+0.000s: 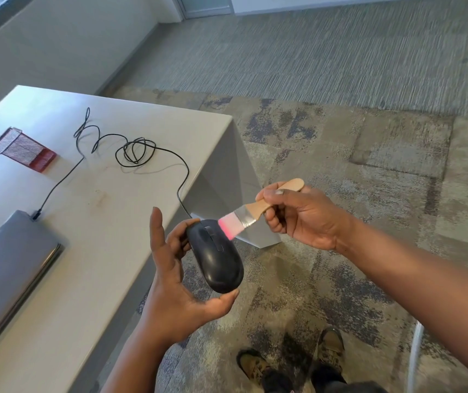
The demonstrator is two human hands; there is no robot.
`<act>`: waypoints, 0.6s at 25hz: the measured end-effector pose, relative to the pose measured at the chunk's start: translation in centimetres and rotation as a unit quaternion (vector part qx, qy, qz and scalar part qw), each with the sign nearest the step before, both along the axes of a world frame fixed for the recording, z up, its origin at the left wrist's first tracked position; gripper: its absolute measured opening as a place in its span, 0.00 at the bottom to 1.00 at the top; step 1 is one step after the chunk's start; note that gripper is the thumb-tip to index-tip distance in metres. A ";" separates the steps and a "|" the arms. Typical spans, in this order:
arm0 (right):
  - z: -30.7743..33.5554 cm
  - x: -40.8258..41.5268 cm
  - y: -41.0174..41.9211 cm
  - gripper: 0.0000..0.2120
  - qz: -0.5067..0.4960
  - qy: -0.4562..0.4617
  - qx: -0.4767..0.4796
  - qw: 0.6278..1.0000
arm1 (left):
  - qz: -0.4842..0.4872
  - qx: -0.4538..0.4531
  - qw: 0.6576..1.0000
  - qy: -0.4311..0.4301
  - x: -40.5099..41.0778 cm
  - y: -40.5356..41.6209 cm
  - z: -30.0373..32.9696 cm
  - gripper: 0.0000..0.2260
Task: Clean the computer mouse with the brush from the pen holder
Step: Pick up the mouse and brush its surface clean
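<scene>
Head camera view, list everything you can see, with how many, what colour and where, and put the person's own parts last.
computer mouse: one, black, held off the table edge in the left hand.
brush: one, wooden handle, metal band, pink bristles at the mouse's front, held in the right hand.
cable: one, black, looped on the table, running from the mouse to the laptop.
pen holder: one, red mesh, lying on its side at the table's far left.
laptop: one, grey, closed, near left of the table.
table: one, white, left of view.
carpet: grey, patterned floor.
shoes: two, brown, bottom of view.
left hand: one, cradling the mouse.
right hand: one, gripping the brush handle.
</scene>
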State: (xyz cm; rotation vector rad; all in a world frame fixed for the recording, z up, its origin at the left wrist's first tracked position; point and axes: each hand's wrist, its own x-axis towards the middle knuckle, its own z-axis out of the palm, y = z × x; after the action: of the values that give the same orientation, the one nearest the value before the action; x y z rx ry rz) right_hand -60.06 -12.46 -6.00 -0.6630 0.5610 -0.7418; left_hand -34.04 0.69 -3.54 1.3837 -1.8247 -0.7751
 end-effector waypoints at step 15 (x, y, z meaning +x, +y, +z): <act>1.4 -0.7 0.7 0.08 -0.072 0.106 -0.128 0.984 | 0.018 0.000 1.000 -0.020 0.1 0.0 0.1 0.69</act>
State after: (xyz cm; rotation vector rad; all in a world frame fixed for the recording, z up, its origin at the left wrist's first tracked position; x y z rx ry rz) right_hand -60.78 -11.76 -4.63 -0.9547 0.7213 -0.8927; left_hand -33.98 0.68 -3.44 1.4369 -1.8246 -0.7337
